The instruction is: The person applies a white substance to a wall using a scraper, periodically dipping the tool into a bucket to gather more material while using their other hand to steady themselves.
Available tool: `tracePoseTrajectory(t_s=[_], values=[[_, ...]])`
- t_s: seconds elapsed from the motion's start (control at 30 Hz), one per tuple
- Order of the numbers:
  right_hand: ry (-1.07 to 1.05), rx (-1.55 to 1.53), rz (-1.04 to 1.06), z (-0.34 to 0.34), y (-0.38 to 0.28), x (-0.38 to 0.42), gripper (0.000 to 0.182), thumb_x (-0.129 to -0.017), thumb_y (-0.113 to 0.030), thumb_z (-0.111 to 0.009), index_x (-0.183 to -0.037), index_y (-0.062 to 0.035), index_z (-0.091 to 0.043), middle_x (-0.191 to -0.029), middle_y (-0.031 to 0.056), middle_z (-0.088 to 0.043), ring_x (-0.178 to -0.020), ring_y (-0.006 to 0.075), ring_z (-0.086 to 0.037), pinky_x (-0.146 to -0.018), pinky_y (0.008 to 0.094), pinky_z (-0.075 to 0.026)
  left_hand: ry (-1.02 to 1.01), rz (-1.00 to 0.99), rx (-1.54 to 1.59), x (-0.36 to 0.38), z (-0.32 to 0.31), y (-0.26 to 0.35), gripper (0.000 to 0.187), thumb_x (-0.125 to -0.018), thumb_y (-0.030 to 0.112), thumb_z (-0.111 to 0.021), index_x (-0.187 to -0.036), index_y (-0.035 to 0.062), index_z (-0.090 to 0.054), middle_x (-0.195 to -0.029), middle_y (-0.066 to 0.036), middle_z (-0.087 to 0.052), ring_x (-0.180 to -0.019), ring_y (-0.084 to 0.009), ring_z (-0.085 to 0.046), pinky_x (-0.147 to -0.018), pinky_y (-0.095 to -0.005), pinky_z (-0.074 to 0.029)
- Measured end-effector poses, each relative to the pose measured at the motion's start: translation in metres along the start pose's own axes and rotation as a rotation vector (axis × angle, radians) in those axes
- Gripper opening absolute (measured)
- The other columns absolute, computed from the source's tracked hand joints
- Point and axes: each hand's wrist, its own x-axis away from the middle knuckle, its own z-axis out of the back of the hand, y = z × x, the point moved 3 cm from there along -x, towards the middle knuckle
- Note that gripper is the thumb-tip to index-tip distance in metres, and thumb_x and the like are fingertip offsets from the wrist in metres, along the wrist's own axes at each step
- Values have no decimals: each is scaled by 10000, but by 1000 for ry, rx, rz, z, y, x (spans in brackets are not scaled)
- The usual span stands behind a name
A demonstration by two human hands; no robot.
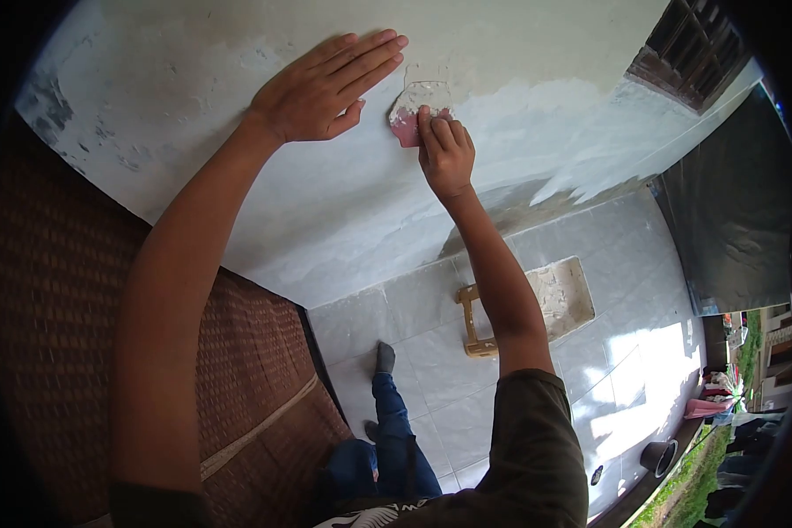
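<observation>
My left hand (312, 88) lies flat against the wall (326, 189), fingers stretched out and together, the thumb a little apart. To the right of it, my right hand (446, 158) grips a flat pink scraper (407, 132) and presses it to the wall. Whitish putty (427, 92) coats the far part of the scraper, and a thin raised outline of putty shows on the wall just beyond it. White patches of filler cover much of the wall around both hands.
On the grey tiled floor (431, 370) sits a shallow container (572, 295) with putty inside and a yellow-brown frame-like end, partly behind my right arm. A woven brown panel (255, 370) stands at the left. A dark vent (691, 53) is set in the wall. A bucket (658, 458) stands lower right.
</observation>
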Motion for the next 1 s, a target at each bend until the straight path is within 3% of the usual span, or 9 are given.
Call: tracePoseTrajectory(t_s=[0.2,0.27,0.37,0.53,0.63,0.77,0.9,1.0], values=[[-121,-82,-100,19,-13,47,534,-720,9,-689,-1252,-37,-671,-895,64,-576,-827,231,-602,-693,343,-515,-18,18,-13,1,2,2,722,-847,177,-599,-1529,73,-385,-1627,-39,-328,-1512,-167,-273,-1262,-382,-188],[-80,-110,-123,27,-16,45,564,-682,13,-698,-1242,-46,-684,-871,70,-575,-750,240,-570,-625,337,-502,-40,23,-24,0,3,1,741,-857,207,-613,-1544,94,-359,-1637,-22,-304,-1515,-150,-256,-1264,-373,-194],[104,-78,-155,38,-13,14,516,-692,11,-709,-1205,-46,-712,-858,70,-583,-680,232,-521,-557,331,-467,0,-2,-1,-1,3,2,723,-807,147,-595,-1502,45,-424,-1608,-66,-367,-1500,-187,-309,-1258,-390,-191],[191,2,-153,12,-1,-26,474,-726,15,-700,-1196,-42,-708,-877,68,-588,-709,233,-542,-576,335,-482,14,14,19,-2,5,0,718,-798,153,-600,-1490,46,-441,-1599,-70,-384,-1493,-189,-326,-1258,-394,-192],[128,31,-154,-9,-5,-17,473,-742,22,-677,-1212,-24,-691,-891,88,-592,-808,251,-594,-653,343,-514,13,3,-3,-2,7,1,717,-799,161,-598,-1488,43,-442,-1595,-73,-390,-1492,-190,-328,-1257,-397,-193],[34,3,-171,-13,-15,17,488,-739,28,-674,-1226,-12,-681,-893,92,-590,-815,258,-599,-670,349,-519,0,15,14,-3,9,1,711,-802,169,-592,-1485,39,-446,-1595,-74,-390,-1493,-190,-326,-1256,-398,-196],[-68,-84,-196,2,-29,50,533,-713,42,-684,-1241,-28,-681,-871,73,-581,-742,237,-566,-618,335,-504,-6,14,6,-3,8,2,703,-805,181,-578,-1481,35,-450,-1594,-74,-391,-1492,-189,-328,-1254,-399,-203],[4,-127,-180,25,-37,45,531,-700,41,-697,-1224,-47,-699,-857,62,-580,-678,218,-528,-559,319,-479,-9,19,1,-4,9,2,704,-806,184,-573,-1482,35,-448,-1594,-75,-392,-1492,-189,-329,-1254,-400,-203]])
